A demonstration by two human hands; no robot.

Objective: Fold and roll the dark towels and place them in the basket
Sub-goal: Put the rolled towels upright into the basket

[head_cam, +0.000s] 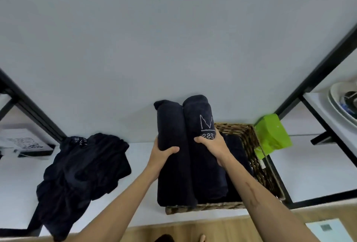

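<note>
You are well into the job: two rolled dark towels stand side by side in the wicker basket [249,141] at centre frame, their upper ends leaning out over its far rim. Your left hand [162,152] wraps the plain roll [170,125], and your right hand [212,143] wraps the roll with white embroidered lettering [201,116]. Neither looks fully seated yet. Left of the basket, a crumpled heap of dark towels [81,174] lies on the white shelf [309,164], still to be folded, rolled and placed.
</note>
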